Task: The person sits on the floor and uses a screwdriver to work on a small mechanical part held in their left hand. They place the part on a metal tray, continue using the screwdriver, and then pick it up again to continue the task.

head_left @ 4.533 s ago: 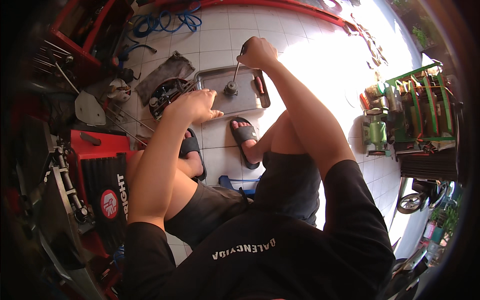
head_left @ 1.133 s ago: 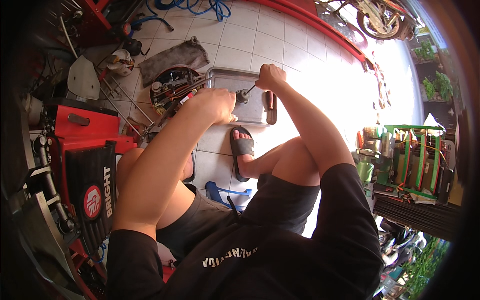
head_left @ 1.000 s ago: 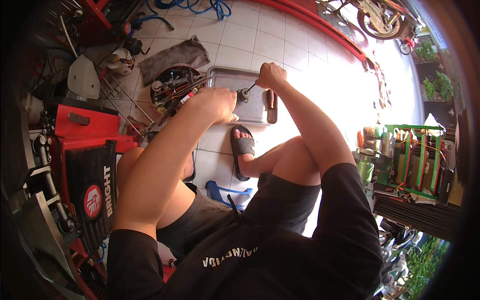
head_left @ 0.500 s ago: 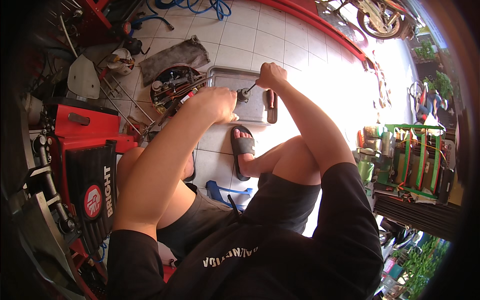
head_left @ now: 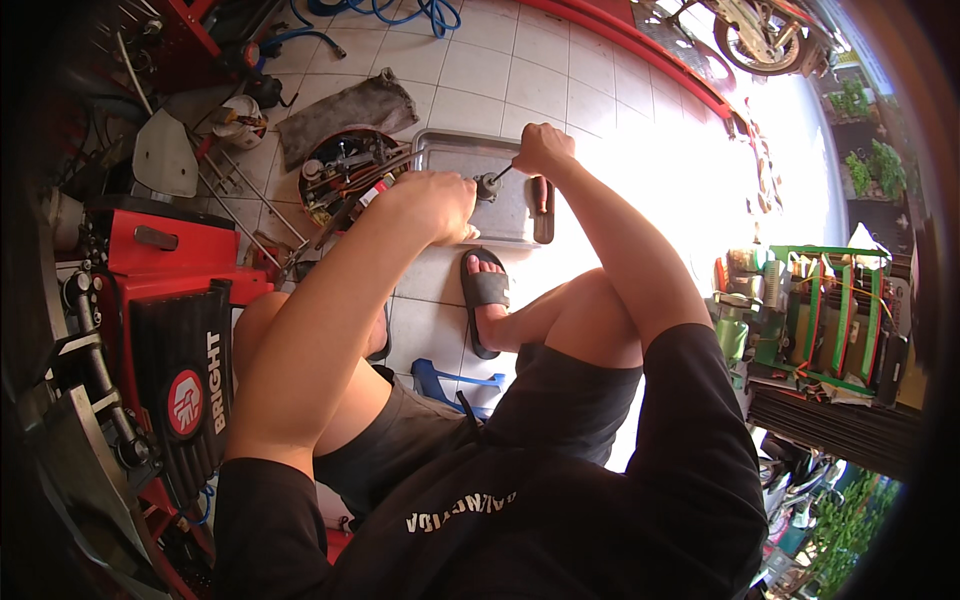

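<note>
Near the metal tray (head_left: 455, 150), my left hand (head_left: 440, 205) is curled at its left side, thumb toward the near rim; whatever its fingertips hold is hidden. In the tray stands a small cylindrical metal part (head_left: 487, 189), with a thin shaft (head_left: 503, 170) rising from it at a slant toward the right. My right hand (head_left: 540, 148) is closed round the shaft's upper end. Under that hand, along the tray's right side, lies a red-handled tool (head_left: 540, 197). A round container of tools (head_left: 340, 160) sits left of the tray.
A grey cloth (head_left: 345, 115) lies beyond the tool container. Red machinery (head_left: 165, 250) flanks me on the left, a green rack (head_left: 830, 320) on the right. A blue hose (head_left: 420, 15) and motorcycle (head_left: 760, 40) are farther back. A blue plastic piece (head_left: 440, 385) lies between my legs.
Since the oldest frame, my right hand has come lower and the shaft leans more rightward. Over the last second both hands barely moved; a person briefly visible at the far right is out of view.
</note>
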A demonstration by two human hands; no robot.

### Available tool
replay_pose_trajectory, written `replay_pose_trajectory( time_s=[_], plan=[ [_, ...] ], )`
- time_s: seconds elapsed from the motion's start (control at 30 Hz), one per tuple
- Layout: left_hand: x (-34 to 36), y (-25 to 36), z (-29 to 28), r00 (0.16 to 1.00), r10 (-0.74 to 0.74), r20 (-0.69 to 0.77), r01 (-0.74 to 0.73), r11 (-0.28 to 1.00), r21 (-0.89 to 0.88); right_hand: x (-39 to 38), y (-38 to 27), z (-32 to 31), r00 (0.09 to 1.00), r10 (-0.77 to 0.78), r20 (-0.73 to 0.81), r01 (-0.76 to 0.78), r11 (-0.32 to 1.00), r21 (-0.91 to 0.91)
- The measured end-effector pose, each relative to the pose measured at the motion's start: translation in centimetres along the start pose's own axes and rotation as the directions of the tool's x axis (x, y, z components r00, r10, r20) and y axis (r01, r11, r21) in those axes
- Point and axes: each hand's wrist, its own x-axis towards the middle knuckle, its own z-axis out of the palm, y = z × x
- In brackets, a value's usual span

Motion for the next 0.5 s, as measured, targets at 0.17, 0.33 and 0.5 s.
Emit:
replay_pose_trajectory(
  time_s=[0.17,0.33,0.5],
  plan=[
    [0.16,0.16,0.03,1.0,-0.002,0.0,0.002,1.0,0.004,0.03,0.15,0.0,0.999,0.005,0.038,-0.005,1.0,-0.012],
    [0.24,0.32,0.02,1.0,-0.003,-0.004,0.003,1.0,0.009,-0.27,0.22,0.19,1.0,0.005,0.016,-0.004,1.0,-0.01],
    [0.26,0.5,-0.09,1.0,-0.007,0.001,0.007,1.0,-0.004,-0.32,0.21,0.21,0.998,0.009,0.059,-0.007,1.0,-0.024]
  ],
)
